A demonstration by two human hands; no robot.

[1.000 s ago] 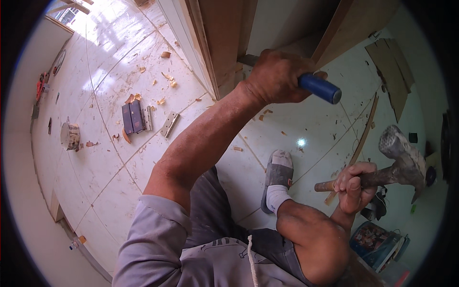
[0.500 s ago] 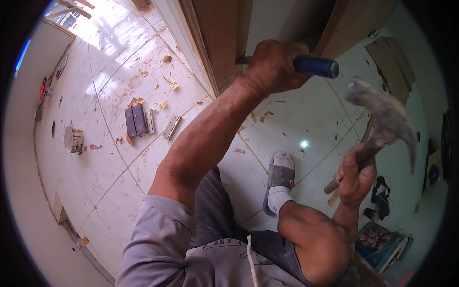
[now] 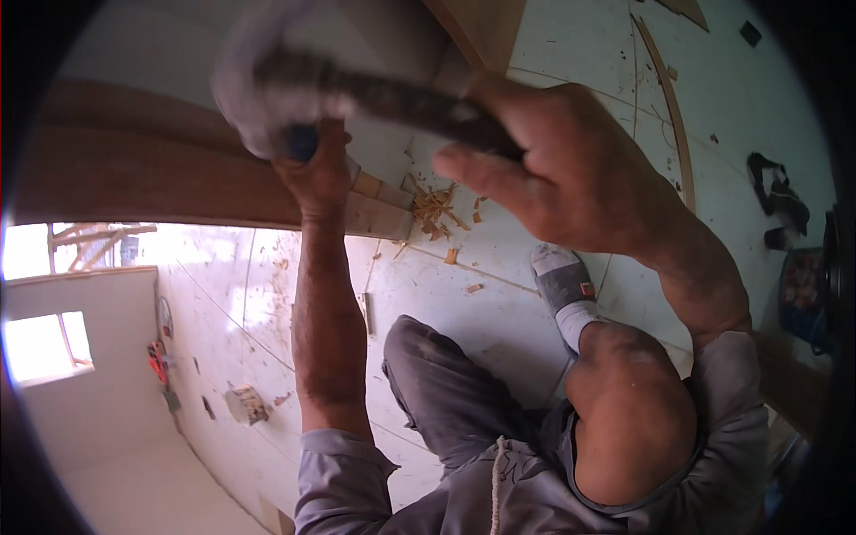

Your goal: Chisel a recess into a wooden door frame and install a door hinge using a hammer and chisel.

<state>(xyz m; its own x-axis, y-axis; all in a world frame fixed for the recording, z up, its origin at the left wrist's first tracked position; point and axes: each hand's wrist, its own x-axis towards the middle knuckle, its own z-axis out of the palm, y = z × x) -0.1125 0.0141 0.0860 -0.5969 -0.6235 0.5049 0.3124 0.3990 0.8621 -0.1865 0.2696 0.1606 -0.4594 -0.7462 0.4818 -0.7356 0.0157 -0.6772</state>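
Note:
My left hand (image 3: pixel 316 183) grips a blue-handled tool (image 3: pixel 301 143) up against the dark wooden door frame (image 3: pixel 160 178); the tool's working end is hidden. My right hand (image 3: pixel 580 178) is closed on a claw hammer (image 3: pixel 392 102), whose motion-blurred head lies over the top of the blue handle. I cannot tell whether they touch. Wood shavings (image 3: pixel 437 209) lie on the white tiled floor (image 3: pixel 473 267) just beside the frame. My bent legs are below, one foot in a grey slide sandal (image 3: pixel 557 276).
A wooden panel (image 3: pixel 481 27) stands at the top. A long wood strip (image 3: pixel 669 107) and black items (image 3: pixel 776 192) lie at right, near a bin of clutter (image 3: pixel 802 303). A round container (image 3: pixel 241 403) and red tool (image 3: pixel 157 361) lie left, below bright openings.
The view has turned toward the door frame. The hammer has swung from low right up and leftward to the blue-handled tool, with my right arm raised across the view.

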